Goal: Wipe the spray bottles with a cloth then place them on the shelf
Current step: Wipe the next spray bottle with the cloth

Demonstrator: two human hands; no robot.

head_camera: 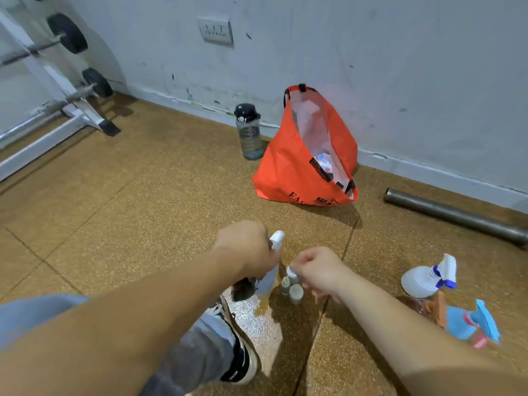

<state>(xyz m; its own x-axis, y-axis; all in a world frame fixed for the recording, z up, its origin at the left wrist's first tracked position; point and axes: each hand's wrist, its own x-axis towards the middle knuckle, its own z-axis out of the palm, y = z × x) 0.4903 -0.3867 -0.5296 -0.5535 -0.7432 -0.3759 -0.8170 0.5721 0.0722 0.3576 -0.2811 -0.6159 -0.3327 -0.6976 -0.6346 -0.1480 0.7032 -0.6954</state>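
Observation:
My left hand (251,247) grips the neck of a tall white spray bottle (270,278) standing on the brown floor. My right hand (317,270) pinches the white cap of a small bottle (293,277). Two more small grey bottles (295,292) stand right beside it, under my right hand. At the right, a clear spray bottle with a white and blue trigger head (428,277) stands on the floor. A bottle with a light blue and pink trigger head (471,324) lies just in front of it. No cloth is visible.
An open orange bag (303,167) leans on the wall, with a grey water bottle (250,132) to its left. A metal pipe (457,215) lies at the right. A white weight rack with barbells (65,90) stands far left. My shoe (243,347) rests below the bottles.

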